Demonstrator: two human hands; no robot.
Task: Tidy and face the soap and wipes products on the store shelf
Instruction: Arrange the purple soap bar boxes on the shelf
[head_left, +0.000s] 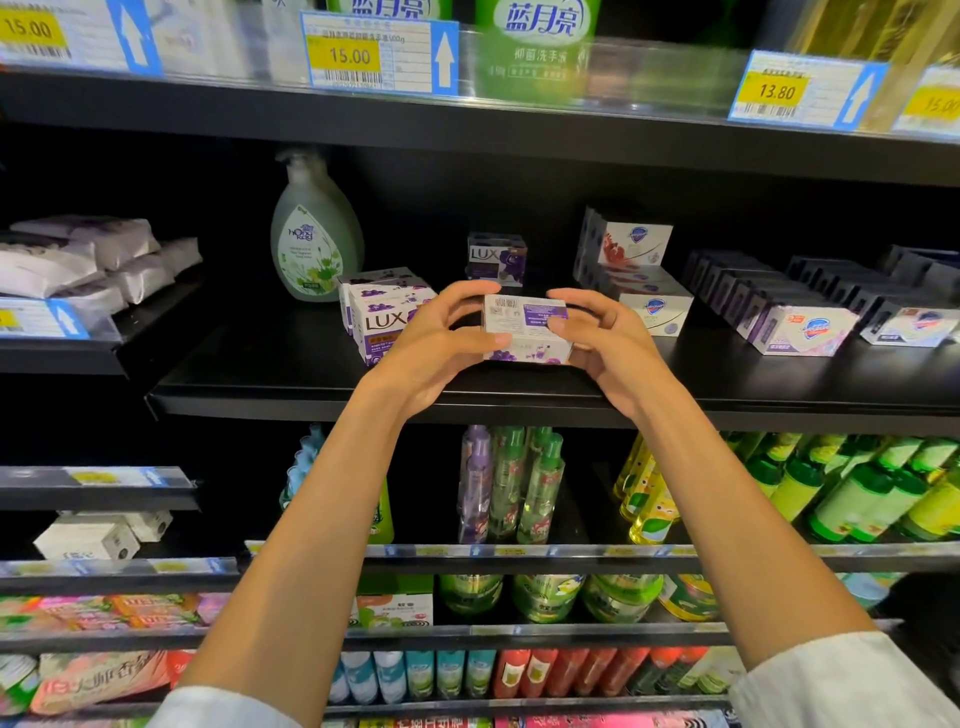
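At the centre of the frame we see a purple-and-white soap box, held just above the front part of a black shelf. Its barcode side faces up toward us. The left hand grips the box's left end, fingers curled over the top and thumb along the lower edge. The right hand grips the right end in the same way, thumb pressed to the near face. Both forearms rise from the bottom of the frame, with pale sleeves at the lower corners.

Just left of the held box, partly behind the left hand, stands a stack of Lux boxes. Further back in the centre sits a single Lux box. Left of it stands a green pump bottle. To the right, white Safeguard boxes are stacked, and more soap boxes lie in rows toward the right edge. At the left edge, white wipes packs are heaped on a neighbouring shelf. Yellow price tags line the upper shelf rail. Green bottles fill the shelf below.
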